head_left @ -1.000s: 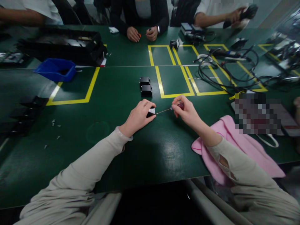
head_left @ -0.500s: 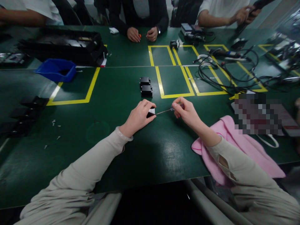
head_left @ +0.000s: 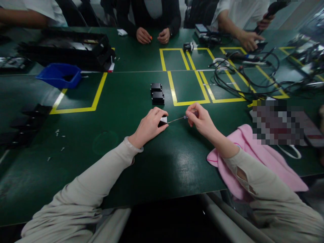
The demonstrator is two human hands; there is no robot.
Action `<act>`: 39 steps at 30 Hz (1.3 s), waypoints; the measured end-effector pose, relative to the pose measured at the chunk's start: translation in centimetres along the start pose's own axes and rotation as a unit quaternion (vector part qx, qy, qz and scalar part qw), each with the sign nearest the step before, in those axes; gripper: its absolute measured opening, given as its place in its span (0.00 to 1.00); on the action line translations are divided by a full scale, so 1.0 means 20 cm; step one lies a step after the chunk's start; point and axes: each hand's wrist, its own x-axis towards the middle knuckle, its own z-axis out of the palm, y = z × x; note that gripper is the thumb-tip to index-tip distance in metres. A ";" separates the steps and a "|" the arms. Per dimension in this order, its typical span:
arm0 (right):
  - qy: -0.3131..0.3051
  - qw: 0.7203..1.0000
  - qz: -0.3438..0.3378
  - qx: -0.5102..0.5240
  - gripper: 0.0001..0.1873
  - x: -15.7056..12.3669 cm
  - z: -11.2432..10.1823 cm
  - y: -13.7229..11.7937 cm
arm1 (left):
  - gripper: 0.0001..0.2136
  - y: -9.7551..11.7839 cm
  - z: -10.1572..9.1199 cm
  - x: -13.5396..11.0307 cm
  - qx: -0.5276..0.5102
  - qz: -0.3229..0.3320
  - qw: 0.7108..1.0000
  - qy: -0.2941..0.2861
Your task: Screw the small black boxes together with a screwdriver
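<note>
Change since earlier frame: the co-worker at the far right now has one hand [head_left: 249, 41] down on the desk [head_left: 121, 104] beside the cables [head_left: 240, 79]. The person's own hands stay almost where they were.

- Left hand [head_left: 149, 126]: near the middle of the desk, fingers clenched over a small black part [head_left: 163, 120] with a white face, holding it down on the desk surface.
- Right hand [head_left: 201, 119]: just right of the left hand, fingers pinched on the handle of a screwdriver [head_left: 178, 118].
- Screwdriver: thin metal shaft runs leftward, nearly level, tip at the white face of the small black part. Whether the tip is seated in a screw is hard to tell at this size.
- Two black blocks [head_left: 157, 93]: one behind the other, just beyond the left hand, beside a yellow tape outline [head_left: 188, 102].
- Blue bin [head_left: 59, 75]: far left, in front of a long black tray [head_left: 68, 47].
- Small white bits [head_left: 59, 133]: scattered on the desk, left of the left forearm.
- Pink cloth [head_left: 255, 158]: under the right forearm, at the desk's near edge.
- Another person's two hands [head_left: 153, 35]: resting on the far edge, opposite.
</note>
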 end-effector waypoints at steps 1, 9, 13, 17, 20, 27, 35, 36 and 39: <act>0.005 1.000 -0.005 -0.003 0.09 0.00 0.00 0.00 | 0.15 0.00 0.00 0.00 0.001 0.000 1.000 0.000; -0.010 1.000 0.011 -0.022 0.09 -0.01 0.00 -0.02 | 0.15 0.00 0.00 0.00 -0.002 0.004 1.000 0.002; -0.003 0.999 -0.024 -0.022 0.08 -0.01 0.00 -0.02 | 0.15 0.00 0.00 0.00 0.001 0.003 1.000 0.002; -0.012 0.999 -0.014 -0.037 0.09 -0.02 0.00 -0.04 | 0.14 0.00 0.00 0.00 0.003 0.003 1.000 0.002; -0.019 0.999 -0.002 -0.050 0.15 -0.02 0.00 -0.05 | 0.14 0.00 0.00 0.00 0.000 0.005 1.000 0.001; -0.016 1.000 0.001 -0.027 0.10 -0.01 -0.01 -0.06 | 0.15 0.00 0.00 0.00 0.000 0.001 1.000 0.000; -0.015 0.998 -0.028 -0.055 0.09 -0.02 0.00 -0.06 | 0.14 -0.01 0.01 0.00 -0.001 0.002 1.000 0.002; -0.017 0.998 -0.033 -0.053 0.09 -0.02 0.00 -0.06 | 0.14 -0.01 0.01 0.00 -0.001 0.001 1.000 0.002; -0.023 0.998 -0.028 -0.045 0.11 -0.02 0.00 -0.05 | 0.15 0.00 0.01 0.00 0.002 0.002 1.000 0.001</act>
